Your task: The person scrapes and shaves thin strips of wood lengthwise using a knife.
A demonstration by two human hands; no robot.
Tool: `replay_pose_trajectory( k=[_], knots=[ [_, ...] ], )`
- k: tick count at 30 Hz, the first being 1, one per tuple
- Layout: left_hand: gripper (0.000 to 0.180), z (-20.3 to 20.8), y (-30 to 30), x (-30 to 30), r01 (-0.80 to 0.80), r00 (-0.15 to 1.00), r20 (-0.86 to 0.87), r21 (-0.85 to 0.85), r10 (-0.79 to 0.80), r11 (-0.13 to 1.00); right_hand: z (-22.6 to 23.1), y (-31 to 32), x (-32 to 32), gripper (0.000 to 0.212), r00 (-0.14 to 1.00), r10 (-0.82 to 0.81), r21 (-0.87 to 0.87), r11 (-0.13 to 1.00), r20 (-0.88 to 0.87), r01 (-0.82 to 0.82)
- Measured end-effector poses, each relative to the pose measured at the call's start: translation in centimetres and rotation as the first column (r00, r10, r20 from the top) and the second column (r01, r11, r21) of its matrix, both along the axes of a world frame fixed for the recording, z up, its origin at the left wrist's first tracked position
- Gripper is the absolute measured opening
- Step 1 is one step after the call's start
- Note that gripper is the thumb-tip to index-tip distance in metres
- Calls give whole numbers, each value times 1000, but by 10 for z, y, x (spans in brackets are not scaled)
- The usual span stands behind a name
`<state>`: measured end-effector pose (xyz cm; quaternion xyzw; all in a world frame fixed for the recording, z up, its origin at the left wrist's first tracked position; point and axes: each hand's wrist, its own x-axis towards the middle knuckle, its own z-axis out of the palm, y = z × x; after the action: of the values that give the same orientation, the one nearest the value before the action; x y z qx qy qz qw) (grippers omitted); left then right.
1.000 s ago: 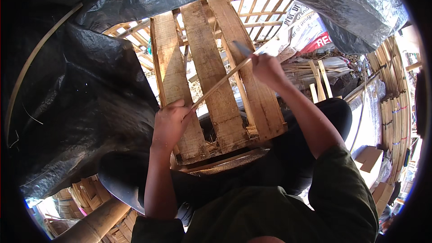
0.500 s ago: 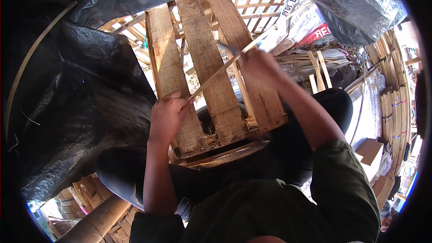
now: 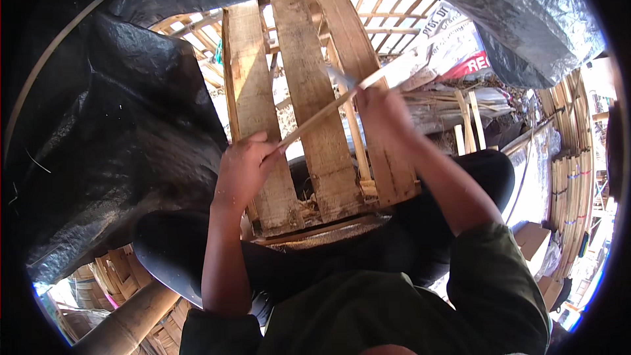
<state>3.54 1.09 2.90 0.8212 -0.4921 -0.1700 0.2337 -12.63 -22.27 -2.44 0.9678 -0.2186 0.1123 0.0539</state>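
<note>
The left hand (image 3: 243,169) sits over the leftmost of three boards (image 3: 328,177), by that board's left edge and nearer the boards' near edge than their far one. Its grip is closed around the lower end of a thin stick (image 3: 319,118), thumb and fingers pinched together toward the right, knuckles up. The left forearm (image 3: 227,256) rises almost straight from below, the wrist only slightly bent.

The right hand (image 3: 384,112) is farther out, over the rightmost board near its right edge, and looks blurred. Its grip is closed on a knife (image 3: 340,79); the handle is hidden in the fist, while the blade points up and to the left, crossing the stick. The right forearm (image 3: 457,181) slants inward from a dark sleeve (image 3: 496,269) at the lower right.

The stick is held above the boards, running slantwise from the left hand up past the right fist toward the far right. The boards' near edge lies between the bent legs (image 3: 483,174).
</note>
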Motion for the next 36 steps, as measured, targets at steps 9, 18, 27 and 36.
replay_pose_trajectory(
  k=[9, 18, 27, 36],
  knots=[
    [20, 5, -2, -3, 13, 1000, 6, -4, -13, 1000, 24, -34, 11, 30, 923, -268, 309, 885, -276, 349],
    [22, 3, 0, -3, 51, 996, 78, 26, -53, 998, 46, 54, 14, 40, 978, -113, 541, 819, -172, 190],
    [24, -2, 4, 0, 81, 991, 108, -16, -79, 997, 17, 54, 11, 44, 972, -231, 447, 875, 48, 186],
    [26, -14, 6, -1, 92, 984, 157, -77, -79, 993, 9, 11, 8, 47, 936, -346, 540, 801, 64, 259]
  ],
)
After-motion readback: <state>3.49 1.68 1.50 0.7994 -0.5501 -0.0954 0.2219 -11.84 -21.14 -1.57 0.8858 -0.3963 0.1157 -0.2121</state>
